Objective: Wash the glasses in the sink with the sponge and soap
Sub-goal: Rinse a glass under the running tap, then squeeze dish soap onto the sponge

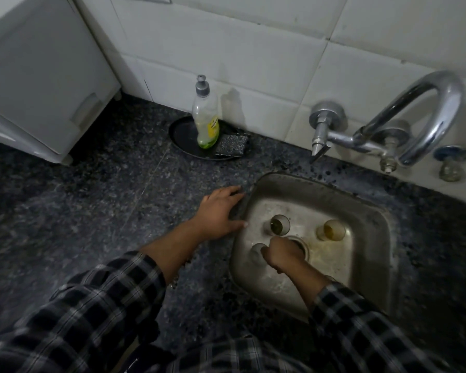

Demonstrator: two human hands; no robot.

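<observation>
Three small glasses stand in the steel sink point(366, 267): one with a dark bottom point(279, 224), one with yellowish residue point(331, 230), and a clear one point(257, 253) at the near left. My right hand point(284, 254) reaches into the sink, fingers closed on the clear glass. My left hand point(221, 212) rests flat on the counter at the sink's left rim, fingers apart and holding nothing. The soap bottle point(205, 117) with yellow-green liquid and the grey scouring sponge point(231, 144) sit on a black tray point(182, 133) by the wall.
A chrome tap point(420, 122) with a curved spout hangs over the sink's far right corner, with valves beside it. A white appliance point(38, 84) stands on the dark granite counter point(92, 211) at the far left. White tiles back the counter.
</observation>
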